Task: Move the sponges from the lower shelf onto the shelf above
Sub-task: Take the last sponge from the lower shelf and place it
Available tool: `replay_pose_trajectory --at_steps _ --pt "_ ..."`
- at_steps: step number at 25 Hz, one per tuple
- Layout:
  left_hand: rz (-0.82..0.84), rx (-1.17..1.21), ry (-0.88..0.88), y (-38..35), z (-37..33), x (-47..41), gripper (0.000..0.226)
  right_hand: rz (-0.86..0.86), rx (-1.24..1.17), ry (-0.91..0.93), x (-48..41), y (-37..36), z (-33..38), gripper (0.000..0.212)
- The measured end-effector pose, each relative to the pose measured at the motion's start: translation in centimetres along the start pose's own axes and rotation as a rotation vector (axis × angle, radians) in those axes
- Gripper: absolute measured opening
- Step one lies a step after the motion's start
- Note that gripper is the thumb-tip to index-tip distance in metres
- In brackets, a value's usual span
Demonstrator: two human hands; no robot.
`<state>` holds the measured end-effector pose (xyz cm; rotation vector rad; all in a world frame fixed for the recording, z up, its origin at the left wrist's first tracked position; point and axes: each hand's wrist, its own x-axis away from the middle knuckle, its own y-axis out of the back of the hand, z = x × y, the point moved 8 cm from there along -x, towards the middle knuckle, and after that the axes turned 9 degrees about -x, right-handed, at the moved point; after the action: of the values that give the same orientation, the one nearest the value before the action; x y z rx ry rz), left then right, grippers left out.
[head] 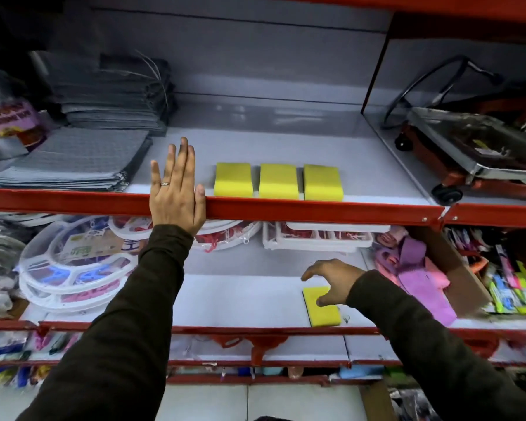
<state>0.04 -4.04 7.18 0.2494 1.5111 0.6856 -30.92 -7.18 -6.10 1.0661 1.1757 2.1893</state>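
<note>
Three yellow sponges (278, 181) lie side by side near the front of the upper shelf (316, 209), just behind its red rail. One more yellow sponge (325, 314) with a dark underside lies on the lower shelf (240, 299). My right hand (336, 279) hovers over this sponge with fingers spread; the thumb touches its top face, and the hand has no grip on it. My left hand (176, 189) rests flat on the upper shelf's front rail, fingers straight and holding nothing, left of the three sponges.
Stacked grey cloths (76, 159) fill the upper shelf's left end; a folding trolley (474, 147) sits beyond a divider on the right. On the lower shelf are round white plastic hangers (73, 262) at left, white racks (316, 238) behind, pink and purple items (413, 268) at right.
</note>
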Motion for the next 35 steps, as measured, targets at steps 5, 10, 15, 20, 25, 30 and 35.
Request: replay_pose_trajectory --at_steps 5,10,15,20,25,30,35 --pt "-0.028 -0.022 -0.009 -0.1 0.0 -0.1 0.065 0.104 -0.013 -0.183 -3.2 -5.6 -6.1 0.092" --pt "-0.076 -0.020 -0.013 -0.1 -0.1 0.0 0.065 0.161 0.048 -0.195 -4.8 -8.0 -8.3 0.108" --pt "-0.092 -0.041 -0.017 0.0 -0.1 -0.1 0.065 0.133 0.112 -0.169 -5.1 -8.4 -9.2 0.113" --pt "-0.069 -0.038 -0.020 0.1 -0.2 -0.1 0.065 0.000 0.183 -0.102 -4.1 -6.5 -8.0 0.116" --pt "-0.017 -0.025 -0.019 0.2 -0.1 -0.1 0.066 -0.108 0.218 -0.062 -1.1 -2.2 -5.2 0.112" --pt "0.041 -0.007 -0.007 0.5 -0.2 0.0 0.067 -0.178 0.219 -0.028 3.5 2.8 -0.6 0.108" --pt "0.061 0.009 -0.005 0.7 -0.2 -0.1 0.068 -0.222 0.105 0.043 8.8 9.1 3.7 0.107"
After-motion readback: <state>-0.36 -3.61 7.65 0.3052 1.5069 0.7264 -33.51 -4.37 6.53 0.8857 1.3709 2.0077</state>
